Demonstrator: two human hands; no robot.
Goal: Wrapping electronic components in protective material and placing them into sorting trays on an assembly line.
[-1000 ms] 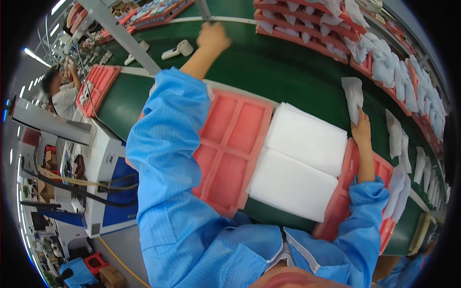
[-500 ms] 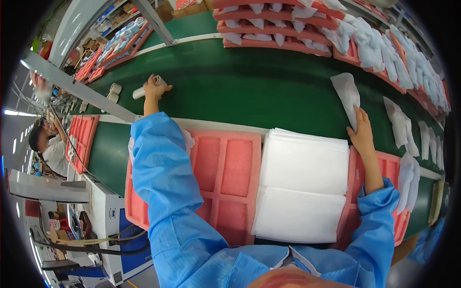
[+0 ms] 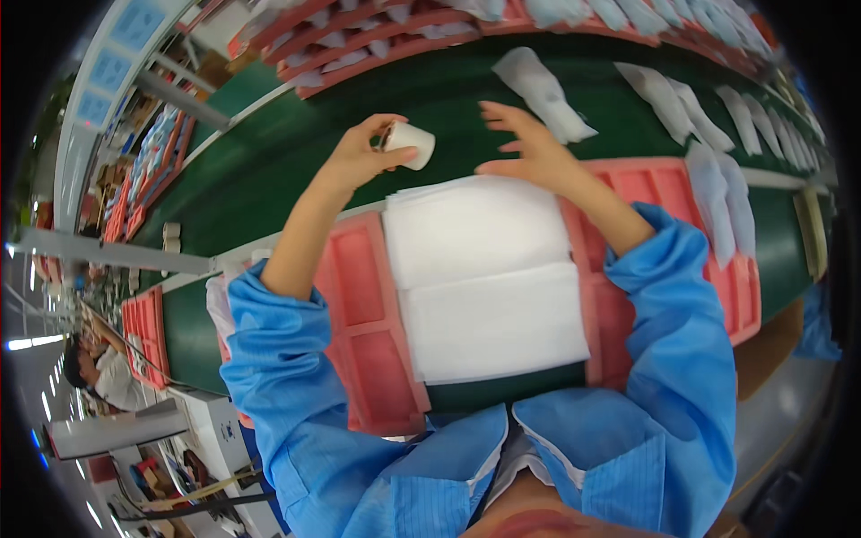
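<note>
Over the green belt (image 3: pixel 269 170), my left hand (image 3: pixel 363 157) grips a short white cylindrical part (image 3: pixel 413 146), its end by my fingers dark. My right hand (image 3: pixel 529 154) is open and empty, fingers spread, facing that part across a gap. Just beyond it on the belt lies a white part in a translucent sleeve (image 3: pixel 543 94). Below my hands, two stacks of thin white sheets or sleeves, a far stack (image 3: pixel 480 229) and a near stack (image 3: pixel 498 323), rest across pink foam trays, a left tray (image 3: pixel 363 278) and a right tray (image 3: pixel 646 184).
More sleeved parts (image 3: pixel 664 103) lie along the belt to the right. Stacked pink trays with wrapped pieces (image 3: pixel 377 40) stand at the far side. A grey metal post (image 3: pixel 117 251) juts in from the left. Another person (image 3: pixel 112 372) sits at far left.
My left hand has come from the far left to the middle with the white cylindrical part. My right hand has let go of the sleeved part and moved left. The whole view has shifted.
</note>
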